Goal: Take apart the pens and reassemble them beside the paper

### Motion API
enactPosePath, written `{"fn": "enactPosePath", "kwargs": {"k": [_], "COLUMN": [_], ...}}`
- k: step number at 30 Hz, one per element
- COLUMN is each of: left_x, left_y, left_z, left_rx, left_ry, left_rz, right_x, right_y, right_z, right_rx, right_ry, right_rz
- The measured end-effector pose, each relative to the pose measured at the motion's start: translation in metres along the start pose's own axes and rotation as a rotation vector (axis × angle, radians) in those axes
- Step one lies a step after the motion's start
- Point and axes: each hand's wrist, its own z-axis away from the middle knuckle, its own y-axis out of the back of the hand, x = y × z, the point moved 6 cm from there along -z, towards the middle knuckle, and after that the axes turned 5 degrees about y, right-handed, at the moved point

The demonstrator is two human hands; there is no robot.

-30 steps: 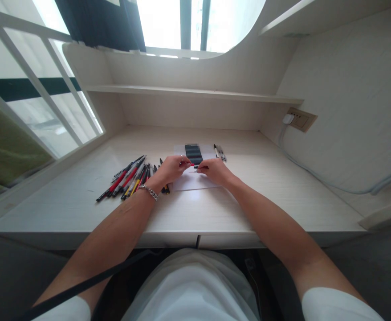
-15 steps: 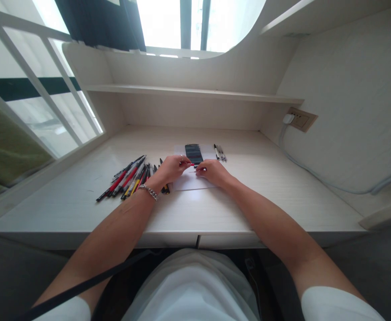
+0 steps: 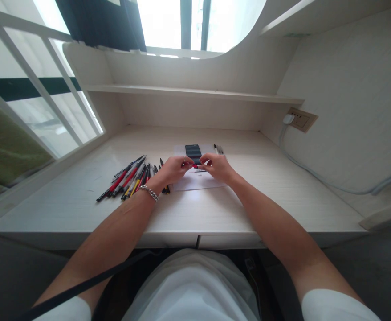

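Over a white sheet of paper [image 3: 200,183], my left hand [image 3: 173,168] is closed in a pinch on a slim red pen part [image 3: 195,166]. My right hand [image 3: 218,166] meets it from the other side, thumb and fingers pinched at the part's right end. Most of the red part is hidden by the fingers. Thin dark pieces lie on the paper just below the fingertips, too small to name. A dark phone [image 3: 193,150] rests on the paper's far portion, right behind the hands.
Left of the paper lies a pile of pens [image 3: 125,178], red, black, yellow and clear. Several more pens [image 3: 218,150] lie at the paper's far right. A low shelf [image 3: 195,92] spans the back of the desk. A white cable [image 3: 302,171] runs along the right wall.
My right hand has risen slightly away from the paper and now pinches the right end of the red part. My left hand has barely moved.
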Motion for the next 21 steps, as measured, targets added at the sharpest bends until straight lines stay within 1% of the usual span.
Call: {"fn": "enactPosePath", "kwargs": {"k": [5,8,12,16,21], "left_x": [0.01,0.009,0.003,0.003,0.005], "left_y": [-0.01,-0.011,-0.006,-0.006,-0.011], "left_z": [0.003,0.002,0.0,0.001,0.003], "left_rx": [-0.055,-0.052,-0.024,-0.062,-0.123], "left_ry": [-0.086,-0.085,-0.049,-0.035,-0.041], "left_rz": [0.047,0.051,0.03,-0.002,-0.059], "right_x": [-0.009,-0.004,0.007,0.015,0.017], "right_y": [-0.006,0.0,0.012,0.012,0.006], "right_z": [0.0,-0.001,-0.002,-0.001,0.001], "right_rx": [-0.039,-0.031,-0.027,-0.106,-0.202], "right_ry": [0.032,0.014,-0.028,-0.087,-0.118], "right_rz": [-0.026,-0.033,-0.052,-0.076,-0.016]}}
